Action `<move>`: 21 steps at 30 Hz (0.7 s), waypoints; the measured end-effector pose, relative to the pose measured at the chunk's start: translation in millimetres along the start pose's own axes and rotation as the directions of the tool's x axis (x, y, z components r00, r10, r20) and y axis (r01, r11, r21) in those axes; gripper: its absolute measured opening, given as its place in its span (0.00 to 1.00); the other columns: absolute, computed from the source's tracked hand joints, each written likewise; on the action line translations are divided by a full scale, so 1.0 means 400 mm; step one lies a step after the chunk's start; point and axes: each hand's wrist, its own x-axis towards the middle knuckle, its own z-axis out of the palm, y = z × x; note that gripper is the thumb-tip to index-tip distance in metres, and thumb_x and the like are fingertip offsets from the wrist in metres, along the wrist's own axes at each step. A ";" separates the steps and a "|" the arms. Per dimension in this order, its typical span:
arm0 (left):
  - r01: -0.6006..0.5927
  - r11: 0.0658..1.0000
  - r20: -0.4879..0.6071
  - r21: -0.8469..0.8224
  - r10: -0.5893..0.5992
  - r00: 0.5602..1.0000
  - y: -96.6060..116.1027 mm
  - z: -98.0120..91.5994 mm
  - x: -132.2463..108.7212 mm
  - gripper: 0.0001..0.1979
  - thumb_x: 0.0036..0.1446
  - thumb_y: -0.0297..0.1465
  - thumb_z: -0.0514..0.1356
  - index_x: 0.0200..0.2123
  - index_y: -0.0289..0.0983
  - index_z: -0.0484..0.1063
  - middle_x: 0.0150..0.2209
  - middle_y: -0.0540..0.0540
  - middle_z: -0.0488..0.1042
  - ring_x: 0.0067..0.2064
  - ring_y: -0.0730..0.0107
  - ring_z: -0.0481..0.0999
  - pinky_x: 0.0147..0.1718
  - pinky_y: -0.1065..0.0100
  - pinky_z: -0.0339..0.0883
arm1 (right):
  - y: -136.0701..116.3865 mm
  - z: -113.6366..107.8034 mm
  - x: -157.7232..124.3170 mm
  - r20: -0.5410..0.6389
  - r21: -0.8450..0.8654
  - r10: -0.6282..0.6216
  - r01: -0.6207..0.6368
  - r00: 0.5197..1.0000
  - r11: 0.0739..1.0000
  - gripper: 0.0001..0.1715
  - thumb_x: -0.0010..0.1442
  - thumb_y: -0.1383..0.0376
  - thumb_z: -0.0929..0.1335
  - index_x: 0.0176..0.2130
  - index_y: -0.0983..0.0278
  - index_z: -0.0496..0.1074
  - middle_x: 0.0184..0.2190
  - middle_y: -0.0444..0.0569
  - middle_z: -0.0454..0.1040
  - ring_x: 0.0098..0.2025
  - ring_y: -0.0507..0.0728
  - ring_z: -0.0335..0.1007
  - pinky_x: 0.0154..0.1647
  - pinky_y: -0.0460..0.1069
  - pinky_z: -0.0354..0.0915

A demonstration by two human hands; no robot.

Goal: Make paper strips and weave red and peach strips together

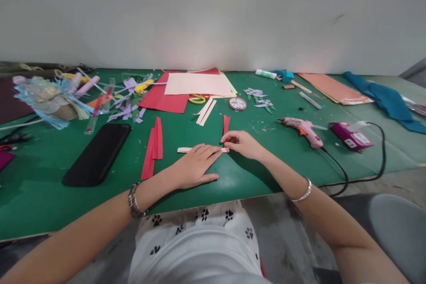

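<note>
My left hand (pixel 199 166) lies flat on the green table, its fingers stretched over a cream paper strip (pixel 183 150) that runs crosswise. At the right end of that strip, my right hand (pixel 244 144) pinches a red paper strip (pixel 226 122) that points away from me, crossing the cream one. The fingers hide the spot where the strips meet. Left of my hands lie more red strips (pixel 155 146), partly overlapping. Beyond my hands are loose cream strips (pixel 206 112) and a small round container (pixel 237 104).
A black phone (pixel 98 155) lies to the left. On the right are a pink glue gun (pixel 304 131) and a purple power adapter (pixel 353 136) with a black cord. Paper sheets (pixel 199 84), yellow-handled scissors (pixel 197 99), a glue stick (pixel 265 73) and purple scraps (pixel 124 108) lie farther back.
</note>
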 end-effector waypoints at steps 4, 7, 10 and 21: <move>-0.017 1.000 -0.020 -0.005 0.016 1.000 0.000 0.003 0.004 0.29 0.57 0.44 0.45 0.56 0.31 0.51 0.56 0.37 0.56 0.56 0.57 0.56 0.52 0.58 0.50 | 0.009 -0.003 -0.001 -0.019 -0.044 -0.059 0.059 0.998 0.997 0.07 0.44 0.73 0.63 0.28 0.66 0.67 0.23 0.42 0.66 0.24 0.47 0.61 0.27 0.44 0.59; -0.026 1.000 -0.032 -0.016 0.025 0.999 0.000 0.004 0.006 0.29 0.57 0.44 0.45 0.56 0.31 0.53 0.56 0.37 0.58 0.55 0.58 0.57 0.52 0.59 0.50 | 0.013 -0.005 -0.004 -0.005 -0.092 -0.109 0.108 0.994 0.990 0.08 0.45 0.74 0.63 0.28 0.66 0.67 0.27 0.43 0.64 0.24 0.46 0.60 0.26 0.43 0.59; -0.028 0.999 -0.037 -0.033 0.027 0.999 -0.001 0.003 0.005 0.28 0.57 0.44 0.46 0.55 0.31 0.54 0.55 0.37 0.58 0.55 0.58 0.57 0.52 0.58 0.51 | 0.012 -0.006 -0.006 0.015 -0.141 -0.137 0.138 0.990 0.980 0.08 0.45 0.75 0.63 0.28 0.66 0.67 0.27 0.42 0.62 0.23 0.45 0.59 0.25 0.43 0.59; -0.042 0.999 -0.019 -0.034 0.041 0.999 0.000 -0.003 0.005 0.29 0.57 0.43 0.47 0.56 0.30 0.53 0.56 0.36 0.57 0.55 0.57 0.56 0.52 0.57 0.50 | -0.002 -0.027 -0.051 -0.141 -0.341 -0.237 0.178 0.961 0.923 0.08 0.49 0.66 0.66 0.33 0.64 0.65 0.30 0.46 0.62 0.26 0.49 0.59 0.27 0.45 0.60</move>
